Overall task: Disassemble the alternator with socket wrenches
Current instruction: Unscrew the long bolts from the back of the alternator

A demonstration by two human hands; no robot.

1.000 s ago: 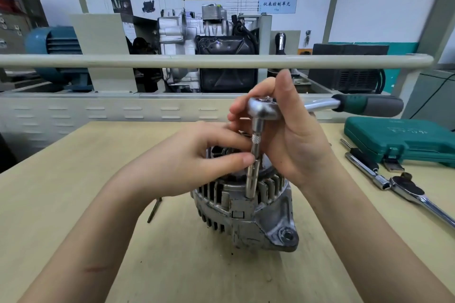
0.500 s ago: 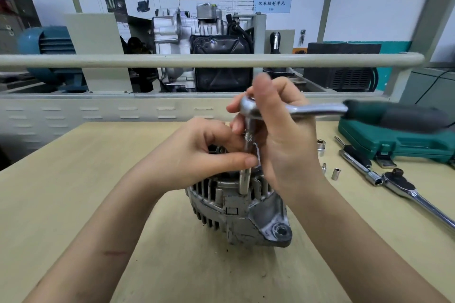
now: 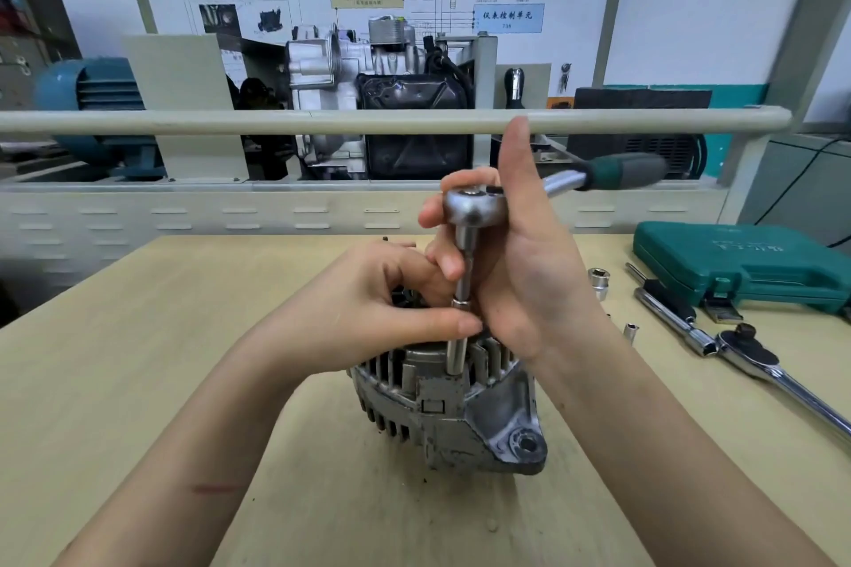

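Where the left hand (image 3: 368, 313) pinches the extension bar (image 3: 463, 285) between thumb and curled fingers, the grip sits low on the bar, just above the long socket (image 3: 456, 355) that stands upright on a fastener at the near edge of the alternator (image 3: 442, 410). The fastener itself is hidden under the socket. The right hand (image 3: 520, 262) grips higher up: its fingers wrap behind the round head of the ratchet wrench (image 3: 474, 205) while the thumb points straight up, off the tool. From that head the bar and socket run straight down into the alternator, so the working axis is vertical and lies directly below both grips. The wrench's green handle (image 3: 621, 173) reaches away to the right and slightly back, roughly level, with no hand on it. The right hand is the nearer one to the handle.

The alternator sits on the wooden table (image 3: 138, 359), finned housing upward, a mounting ear with a bolt hole facing the camera. The next move probably turns on keeping the socket column plumb over the fastener while the handle sweeps sideways.

Further right on the table lie a loose socket (image 3: 598, 281), a smaller socket (image 3: 630, 331), a second ratchet (image 3: 755, 359) touching another extension bar (image 3: 667, 308), and a closed green tool case (image 3: 746, 262). A pale rail (image 3: 230, 121) crosses behind the table.
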